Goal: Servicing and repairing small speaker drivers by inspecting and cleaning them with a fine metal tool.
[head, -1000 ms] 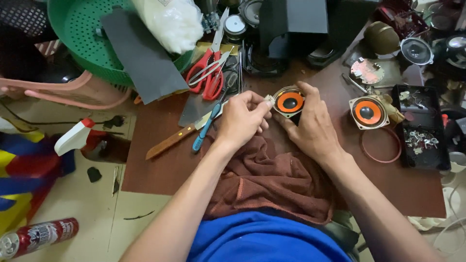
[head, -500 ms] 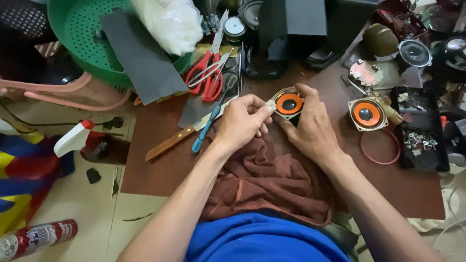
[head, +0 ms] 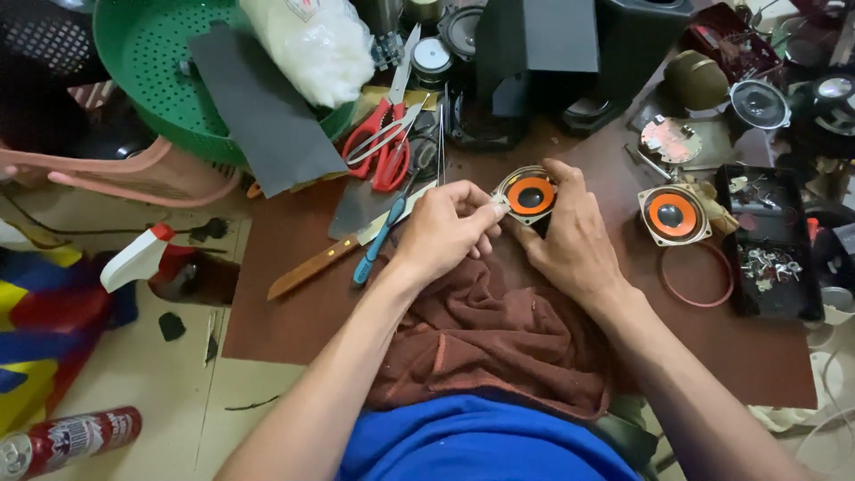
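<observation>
While both hands grip it, the speaker [head: 529, 195] faces up.

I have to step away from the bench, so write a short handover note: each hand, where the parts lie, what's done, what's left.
Left hand: fingertips pinch the rim of the orange-coned speaker, at its left edge.
Right hand: cups that speaker from the right, its grip holding it above the brown cloth.
A second orange speaker lies to the right on the brown mat, a loose ring below it.
Red scissors, a wooden-handled knife and a blue-handled tool lie left.
Done or left: cannot tell from this view.
</observation>
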